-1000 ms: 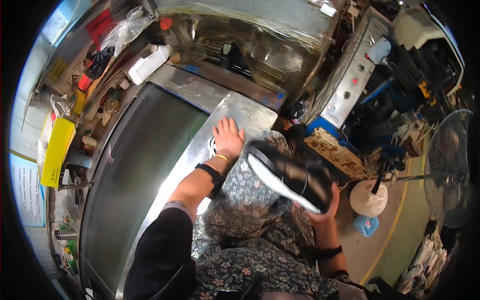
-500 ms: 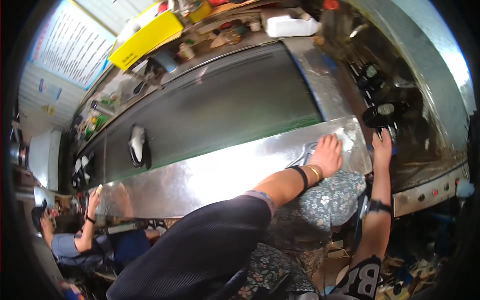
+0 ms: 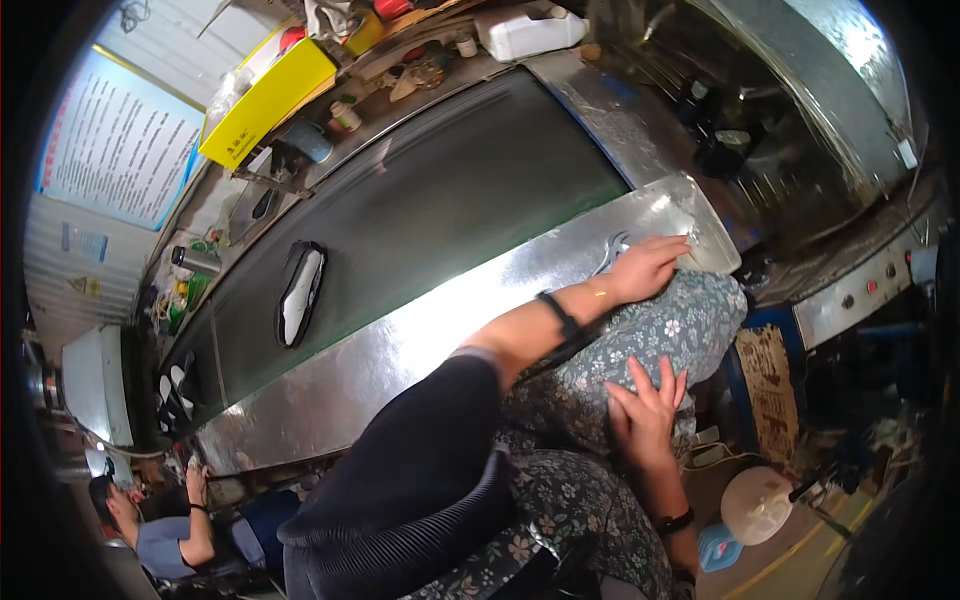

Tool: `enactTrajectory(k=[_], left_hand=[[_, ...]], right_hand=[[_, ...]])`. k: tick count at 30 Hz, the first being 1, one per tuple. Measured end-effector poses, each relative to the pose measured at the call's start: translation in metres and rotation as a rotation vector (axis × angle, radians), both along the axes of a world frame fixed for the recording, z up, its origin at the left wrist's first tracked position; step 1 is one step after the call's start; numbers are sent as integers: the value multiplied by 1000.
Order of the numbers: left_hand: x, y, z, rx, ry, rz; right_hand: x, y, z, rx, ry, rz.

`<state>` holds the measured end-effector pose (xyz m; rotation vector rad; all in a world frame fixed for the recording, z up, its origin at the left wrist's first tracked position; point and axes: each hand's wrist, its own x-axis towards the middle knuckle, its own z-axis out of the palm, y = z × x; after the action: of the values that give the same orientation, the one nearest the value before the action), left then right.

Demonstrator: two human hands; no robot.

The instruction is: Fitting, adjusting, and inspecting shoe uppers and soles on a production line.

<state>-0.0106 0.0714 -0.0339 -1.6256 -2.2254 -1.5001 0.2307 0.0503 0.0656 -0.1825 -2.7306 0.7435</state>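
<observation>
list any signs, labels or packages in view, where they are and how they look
Large pale wall poster: upper left, rectangular, blue-edged, dense print.
Yellow rectangular box: top shelf, tilted, with a small label.
White plastic jug: top centre, lying flat.
Small blue wall notice: left, below the poster.

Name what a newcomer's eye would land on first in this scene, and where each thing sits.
The long dark conveyor belt running across the middle draws the eye first, with a single shoe sole lying on it toward the left. Along its near side runs a shiny metal ledge, where the left hand rests flat near the right end. The right hand lies on the floral-patterned lap below, and a bright yellow box sits beyond the belt's far side.
</observation>
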Motion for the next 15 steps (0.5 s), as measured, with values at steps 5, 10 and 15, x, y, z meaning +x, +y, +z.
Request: enactTrajectory(k=[5,10,15], left_hand=[[-59,-180,45,116,176,418],[-148,-477,60,-970,257,1423],[-126,-602,72,-1183,-761,1596]], right_hand=[[6,-1,-6,-39,70,-72],[0,-3,-15,-4,124,-82],[-9,-9,-20,13,109,-81]])
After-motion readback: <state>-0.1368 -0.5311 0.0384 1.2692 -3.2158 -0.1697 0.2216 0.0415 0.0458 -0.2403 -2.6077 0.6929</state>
